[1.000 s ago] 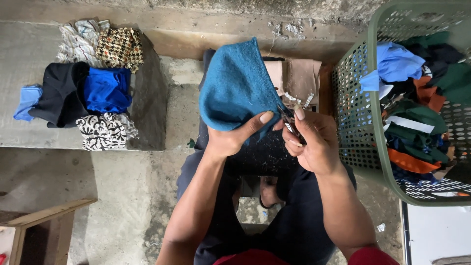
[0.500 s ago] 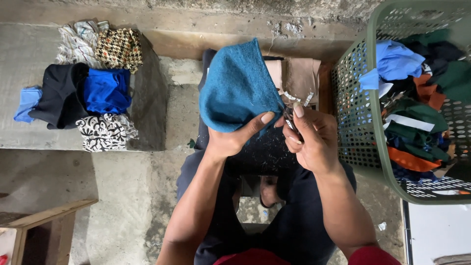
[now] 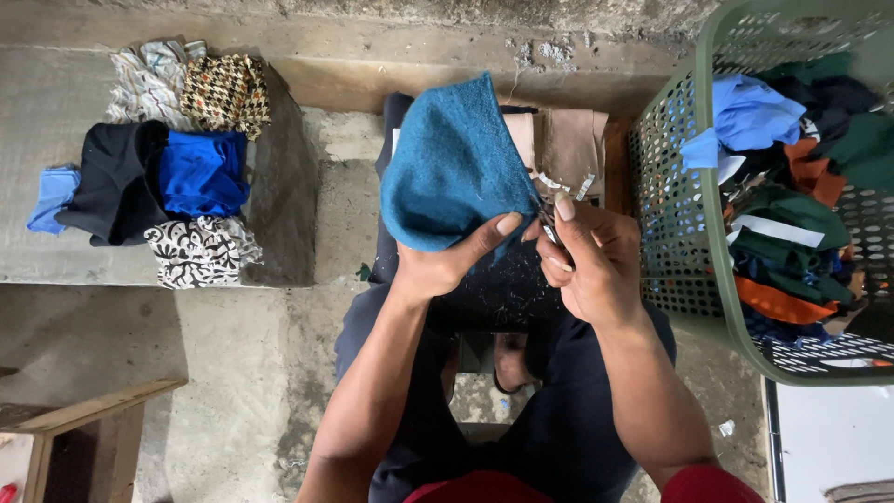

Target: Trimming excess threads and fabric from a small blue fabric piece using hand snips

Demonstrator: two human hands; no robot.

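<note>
Left hand [image 3: 438, 265] pinching teal knit fabric piece [image 3: 452, 168] held above the lap, right hand [image 3: 591, 261] fingers closed on small scissors [image 3: 549, 224] (mostly hidden), green laundry basket [image 3: 680, 224] just beside

Your left hand [image 3: 438, 265] grips the lower edge of a teal cloth [image 3: 452, 168], thumb pressed along its hem, and holds it up over your lap. Your right hand [image 3: 587, 261] is closed on a small pair of scissors [image 3: 551, 228] at the cloth's right edge; only a bit of metal shows between your fingers. Thread scraps speckle your dark trousers [image 3: 503, 298]. A green basket [image 3: 684, 214] full of mixed cloth pieces stands just beside your right arm. On the concrete step [image 3: 56, 270] at your left, a pile of folded cloths [image 3: 168, 177] lies near its right edge.
</note>
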